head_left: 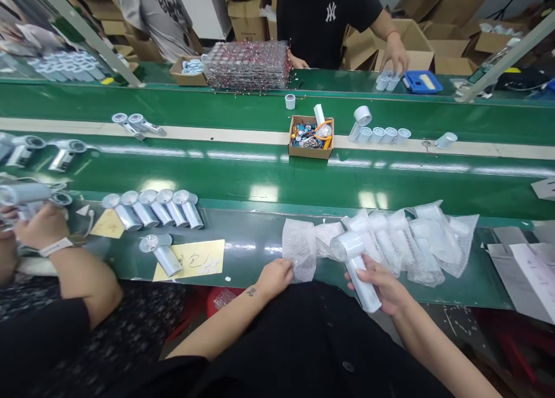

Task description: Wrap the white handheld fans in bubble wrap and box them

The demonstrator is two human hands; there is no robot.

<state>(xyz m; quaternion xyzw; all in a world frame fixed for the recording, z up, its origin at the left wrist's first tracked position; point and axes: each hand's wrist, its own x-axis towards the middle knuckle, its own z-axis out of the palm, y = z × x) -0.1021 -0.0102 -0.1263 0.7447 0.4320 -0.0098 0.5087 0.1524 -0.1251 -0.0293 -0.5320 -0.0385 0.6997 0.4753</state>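
My right hand (384, 282) is wrapped round the handle of a pale blue hair dryer (349, 248), its round head up and tilted left. My left hand (276, 278) has its fingers closed on the lower left edge of a bubble-wrap bag (299, 245), which lies flat at the bench's near edge. Beside that bag, partly behind the hair dryer's head, is another bubble-wrap piece (328, 236). To the right, several bubble-wrapped hair dryers (403, 242) lie in an overlapping row.
A row of bare hair dryers (150, 207) and a single hair dryer (162, 253) on yellow paper (208, 258) lie left. A co-worker's hand (43, 227) works at far left. Across the green belt (225, 181) stand a parts box (311, 149) and another person (332, 17). Grey cartons (515, 259) lie right.
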